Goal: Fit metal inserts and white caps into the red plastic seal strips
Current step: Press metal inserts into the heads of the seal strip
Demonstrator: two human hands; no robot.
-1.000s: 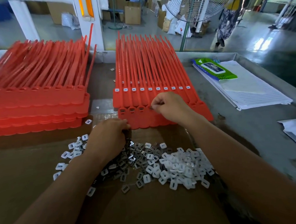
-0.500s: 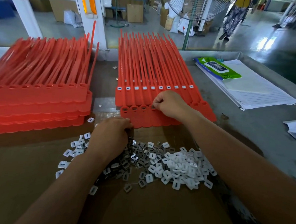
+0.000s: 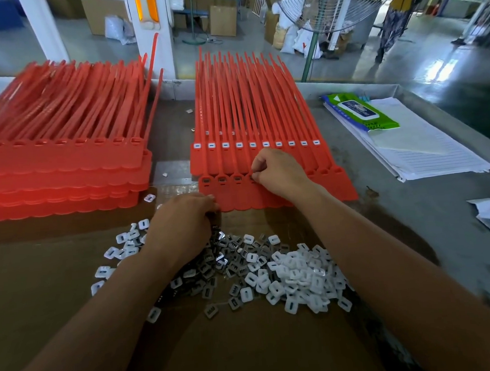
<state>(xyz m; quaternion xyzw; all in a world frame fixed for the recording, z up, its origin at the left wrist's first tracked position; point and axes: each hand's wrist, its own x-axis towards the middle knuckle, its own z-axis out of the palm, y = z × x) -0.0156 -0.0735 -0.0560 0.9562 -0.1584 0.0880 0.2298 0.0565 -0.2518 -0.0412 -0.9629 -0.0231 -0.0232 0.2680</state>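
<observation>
1. Done: at 12 o'clock, the capped sheet of red seal strips point(image 3: 253, 159) carries a full row of fitted caps point(image 3: 265, 144), one in each head that shows.
2. In hand: the front sheet point(image 3: 267, 198) lies over the capped sheet's near edge. Its three leftmost sockets point(image 3: 222, 180) show metal inside, and none has a cap yet.
3. The right hand point(image 3: 283, 173) is at the fourth socket. Its fingers point(image 3: 261, 162) pinch what looks like a metal insert point(image 3: 252, 179), though it is too small to be sure.
4. The left hand point(image 3: 183, 226) lies knuckles-up at the front sheet's near-left corner, over the loose metal inserts point(image 3: 228, 253) at 6 o'clock. Its fingers point(image 3: 210, 200) curl under, and I cannot tell whether they hold anything.
5. Left, as I judge it: the sockets to the right of the hand need inserts, then the whole row needs caps from the white caps point(image 3: 295, 279) heaped at 5 o'clock.
6. The spare stack point(image 3: 65, 170) at 10 o'clock has open heads throughout, so most of the job lies ahead.
</observation>
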